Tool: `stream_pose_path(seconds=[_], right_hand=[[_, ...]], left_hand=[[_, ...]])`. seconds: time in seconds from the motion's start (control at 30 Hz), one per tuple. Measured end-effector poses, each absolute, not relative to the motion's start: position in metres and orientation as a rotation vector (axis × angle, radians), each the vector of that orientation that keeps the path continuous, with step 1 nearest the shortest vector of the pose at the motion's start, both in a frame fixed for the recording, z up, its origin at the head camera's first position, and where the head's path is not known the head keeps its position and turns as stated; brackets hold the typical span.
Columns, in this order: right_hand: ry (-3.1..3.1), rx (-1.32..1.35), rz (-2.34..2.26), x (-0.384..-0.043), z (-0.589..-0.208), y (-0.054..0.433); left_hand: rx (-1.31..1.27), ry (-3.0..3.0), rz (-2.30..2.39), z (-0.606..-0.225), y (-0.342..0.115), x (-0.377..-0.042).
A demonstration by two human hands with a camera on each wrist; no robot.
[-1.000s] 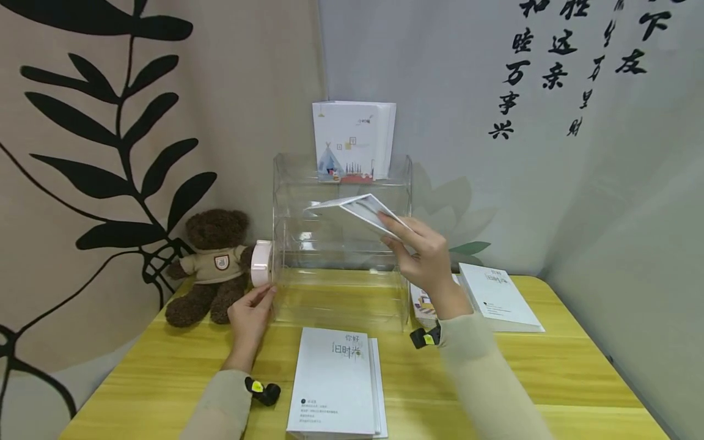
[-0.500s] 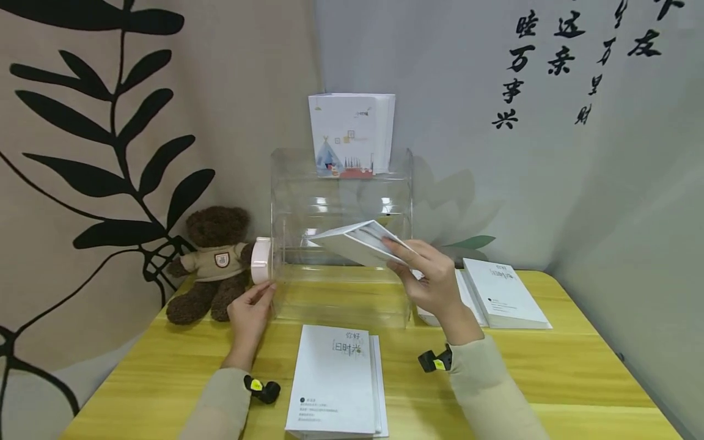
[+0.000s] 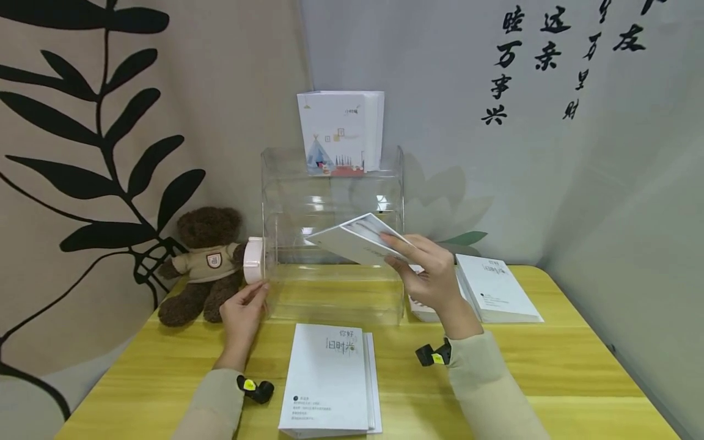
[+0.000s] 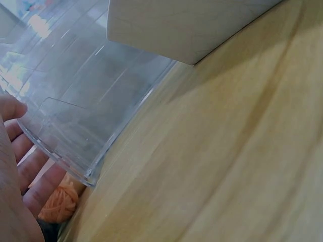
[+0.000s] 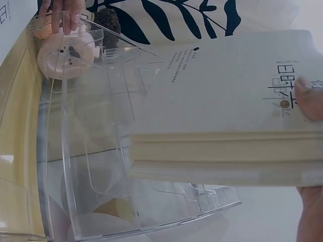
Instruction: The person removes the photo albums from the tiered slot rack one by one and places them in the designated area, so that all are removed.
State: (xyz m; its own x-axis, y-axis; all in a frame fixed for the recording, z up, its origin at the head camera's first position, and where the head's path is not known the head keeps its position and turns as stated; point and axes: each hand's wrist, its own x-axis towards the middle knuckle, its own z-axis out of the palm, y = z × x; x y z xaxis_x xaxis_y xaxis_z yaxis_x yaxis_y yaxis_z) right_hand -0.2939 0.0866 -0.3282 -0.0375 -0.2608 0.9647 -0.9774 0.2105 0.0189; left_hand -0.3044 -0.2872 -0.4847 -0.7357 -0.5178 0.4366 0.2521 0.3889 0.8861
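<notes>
My right hand [image 3: 431, 269] grips a white photo album [image 3: 357, 244] by one end and holds it tilted in the air before the middle tiers of a clear acrylic rack [image 3: 335, 293]. In the right wrist view, the thumb lies on the album's printed cover [image 5: 217, 85], with its thick page edges below. My left hand [image 3: 243, 315] holds the rack's lower left edge; in the left wrist view, its thumb and fingers [image 4: 35, 169] lie either side of the clear panel. Another album [image 3: 338, 133] stands on the rack's top tier.
White albums [image 3: 327, 379] lie stacked on the wooden table [image 3: 440, 403] at the front; more albums [image 3: 497, 287] lie right of the rack. Left of it sit a brown teddy bear [image 3: 205, 263] and a pale pink round object [image 3: 253, 261]. An orange yarn ball [image 4: 59, 204] shows near the left fingers.
My right hand has lowered the album from above the middle of the rack to before its middle tiers, turning its cover more toward view. The left hand stays at the rack's edge.
</notes>
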Motion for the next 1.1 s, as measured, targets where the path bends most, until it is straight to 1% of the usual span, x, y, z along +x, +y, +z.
stream_pose_path(seconds=[0.33, 0.6, 0.87, 1.1], right_hand=[[-1.499, 1.188, 0.924, -0.292, -0.323, 0.093], [-1.508, 1.229, 0.904, -0.29, -0.316, 0.101], [-1.542, 1.296, 0.924, -0.286, -0.318, 0.107], [-1.58, 1.325, 0.907, -0.285, -0.316, 0.112]], left_hand=[[0.218, -1.974, -1.39, -0.484, -0.29, -0.303], [0.241, -2.025, -1.424, -0.484, -0.291, -0.304], [0.26, -2.095, -1.493, -0.487, -0.294, -0.297], [0.234, -2.14, -1.631, -0.482, -0.294, -0.295]])
